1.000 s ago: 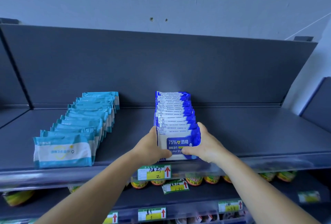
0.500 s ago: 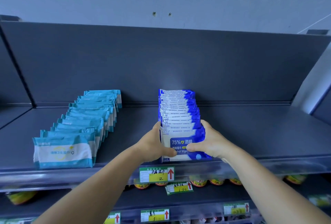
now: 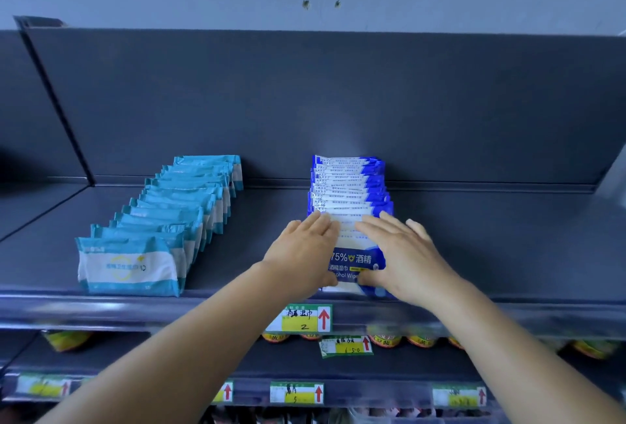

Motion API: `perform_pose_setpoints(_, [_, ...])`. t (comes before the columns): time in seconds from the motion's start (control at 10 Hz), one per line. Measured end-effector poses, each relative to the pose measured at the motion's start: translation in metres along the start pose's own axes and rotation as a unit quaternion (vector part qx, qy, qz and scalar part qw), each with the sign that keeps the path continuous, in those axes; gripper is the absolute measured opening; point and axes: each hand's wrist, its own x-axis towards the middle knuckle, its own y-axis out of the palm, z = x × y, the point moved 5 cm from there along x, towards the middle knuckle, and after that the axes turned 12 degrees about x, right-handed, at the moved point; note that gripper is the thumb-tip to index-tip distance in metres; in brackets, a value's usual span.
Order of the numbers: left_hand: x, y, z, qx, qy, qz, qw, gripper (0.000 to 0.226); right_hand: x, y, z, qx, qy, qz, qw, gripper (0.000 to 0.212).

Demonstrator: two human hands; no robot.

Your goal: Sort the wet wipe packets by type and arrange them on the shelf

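Both hands have let go of the sides of the front packet and moved up on top of the row. The left hand (image 3: pixel 305 247) now lies flat with its fingers straight and close together, pressing down on the tops of the dark blue alcohol wipe packets (image 3: pixel 349 186). The right hand (image 3: pixel 399 251) does the same on the other side, fingers straight and a little spread, with its thumb low against the front packet (image 3: pixel 355 264), the one that shows "75%". A second ago both hands were curled round that front packet, pinching it from left and right. Half a second ago they held it the same way. So the grabbing is over and the patting has begun. This looks like tidying: pushing the blue row down and back so the packets stand neat, one behind the other. The blue row sits in the middle of the grey shelf (image 3: pixel 508 254), from the front edge back to the wall. The light teal wipe packets (image 3: pixel 162 220) stand in their own row well apart to the left, just as they did before. The two kinds are already split, so the sorting seems close to done. A yellow price tag (image 3: pixel 301 318) hangs under the blue row.
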Motion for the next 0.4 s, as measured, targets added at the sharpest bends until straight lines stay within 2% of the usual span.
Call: perform_pose_setpoints(0.4, [-0.008,-0.005,0.003,0.051,-0.016,-0.012,0.998,0.086,-0.001,-0.006,0.011,-0.05,0.016,0.024,0.998,0.089])
